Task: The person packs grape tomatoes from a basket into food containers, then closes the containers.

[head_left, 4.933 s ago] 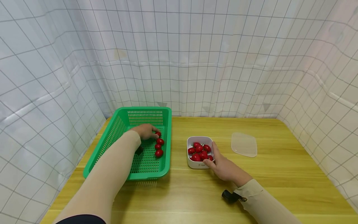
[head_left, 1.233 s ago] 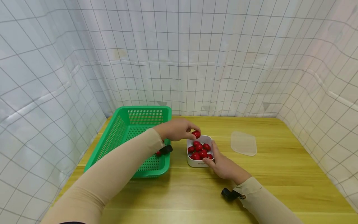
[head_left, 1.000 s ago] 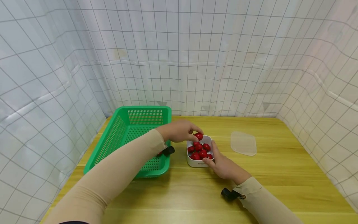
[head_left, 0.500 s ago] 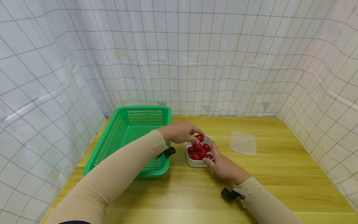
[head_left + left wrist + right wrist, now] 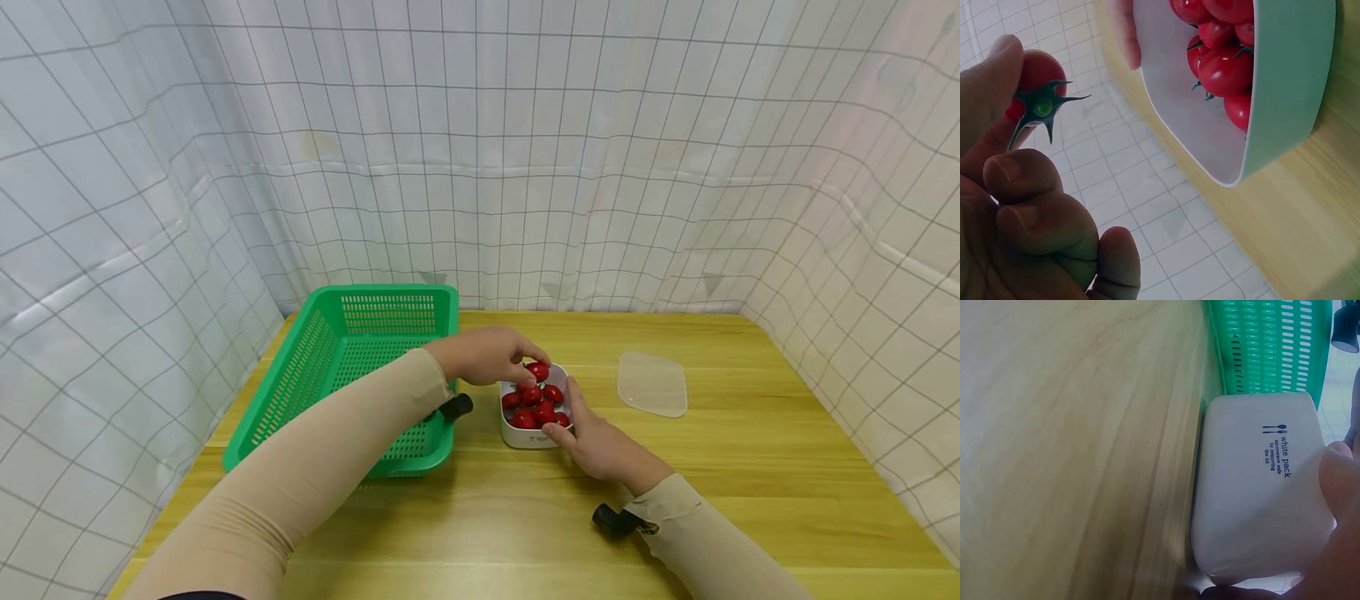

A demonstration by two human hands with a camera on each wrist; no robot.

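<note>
My left hand (image 5: 486, 353) pinches a cherry tomato (image 5: 537, 372) between thumb and fingers, above the back of a small white box (image 5: 527, 440). Its green star-shaped stalk end shows in the left wrist view, where the pinched tomato (image 5: 1041, 70) is apart from the box wall (image 5: 1285, 81). Several red tomatoes (image 5: 544, 412) lie in the box. My right hand (image 5: 603, 446) grips the box's right side, thumb at the front corner and fingers along the side. The right wrist view shows the box's printed wall (image 5: 1241, 500) standing on the table.
A green perforated basket (image 5: 452, 367) stands left of the box, partly covered by my left forearm. A translucent flat lid (image 5: 652, 385) lies on the wooden table (image 5: 750, 450) to the right. A white grid-patterned curtain (image 5: 525, 167) surrounds the table.
My left hand has gone from the tomatoes in the basket to the box, carrying one tomato, then sinks slightly rightward over it. My right hand stays on the box.
</note>
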